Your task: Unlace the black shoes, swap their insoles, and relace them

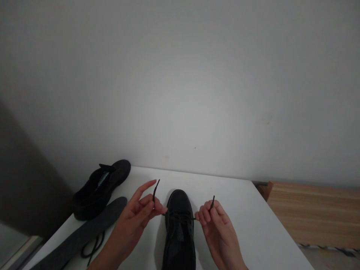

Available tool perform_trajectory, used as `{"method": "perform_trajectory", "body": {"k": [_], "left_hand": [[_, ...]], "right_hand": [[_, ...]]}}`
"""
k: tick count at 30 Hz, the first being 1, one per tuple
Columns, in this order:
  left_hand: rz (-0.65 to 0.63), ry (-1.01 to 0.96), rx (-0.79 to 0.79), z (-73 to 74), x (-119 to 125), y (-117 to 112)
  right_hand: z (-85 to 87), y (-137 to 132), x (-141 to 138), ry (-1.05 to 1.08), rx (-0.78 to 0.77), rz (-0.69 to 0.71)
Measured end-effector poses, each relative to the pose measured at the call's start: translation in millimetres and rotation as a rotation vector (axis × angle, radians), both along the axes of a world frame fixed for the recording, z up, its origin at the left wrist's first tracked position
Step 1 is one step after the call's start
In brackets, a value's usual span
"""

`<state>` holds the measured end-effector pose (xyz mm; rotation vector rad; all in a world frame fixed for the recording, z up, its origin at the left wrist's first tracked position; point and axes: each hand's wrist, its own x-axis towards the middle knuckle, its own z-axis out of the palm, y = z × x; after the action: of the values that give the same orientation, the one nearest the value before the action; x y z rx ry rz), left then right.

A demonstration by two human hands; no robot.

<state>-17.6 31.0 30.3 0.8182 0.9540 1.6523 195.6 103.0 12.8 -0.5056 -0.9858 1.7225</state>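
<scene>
A black shoe (179,202) lies on the white tabletop between my hands, toe pointing away from me. A dark shoelace (194,218) runs out from both sides of its front eyelets. On the left side, my left hand (140,213) pinches one end of the lace between thumb and fingers, index finger raised, the tip sticking up. My right hand (218,221) is closed on the other end, whose tip also points upward. Both hands are beside the shoe, a little above the table.
Another black shoe (95,191) sits at the table's left edge. Near it lie a dark grey insole (84,234) and a loose black lace (94,247). The white table (233,187) meets a plain wall (180,93); a wooden board (315,213) stands off to the right.
</scene>
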Motion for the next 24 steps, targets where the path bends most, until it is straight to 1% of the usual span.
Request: {"method": "perform_trajectory", "body": {"k": [2,4,7,10,12,15,18,24], "left_hand": [[0.019,-0.012,-0.017,-1.3,-2.5,-0.3],[0.057,0.086,-0.048,-5.2,-6.8,-2.1],[0.071,0.401,-0.096,-11.3,-12.1,-6.7],[0.084,0.756,-0.122,-13.8,-12.8,-11.3],[0.076,0.949,-0.082,-14.1,-11.4,-13.3],[0.034,1.147,0.056,-14.3,-8.9,-14.3],[0.035,1.286,0.133,-15.0,-6.8,-14.0],[0.023,1.496,0.192,-15.5,-4.6,-14.9]], "right_hand": [[-6.9,3.3,8.9,-0.145,0.081,-0.058],[-11.8,5.3,17.9,-0.337,0.222,-0.087],[-12.0,5.2,27.4,-0.583,0.458,-0.045],[-7.2,3.5,31.2,-0.720,0.601,-0.014],[-4.2,3.0,31.9,-0.791,0.656,-0.004],[-2.2,3.0,32.9,-0.911,0.701,0.020],[-3.3,2.1,33.7,-1.000,0.728,0.035],[-7.6,0.8,29.9,-1.080,0.764,-0.002]]}}
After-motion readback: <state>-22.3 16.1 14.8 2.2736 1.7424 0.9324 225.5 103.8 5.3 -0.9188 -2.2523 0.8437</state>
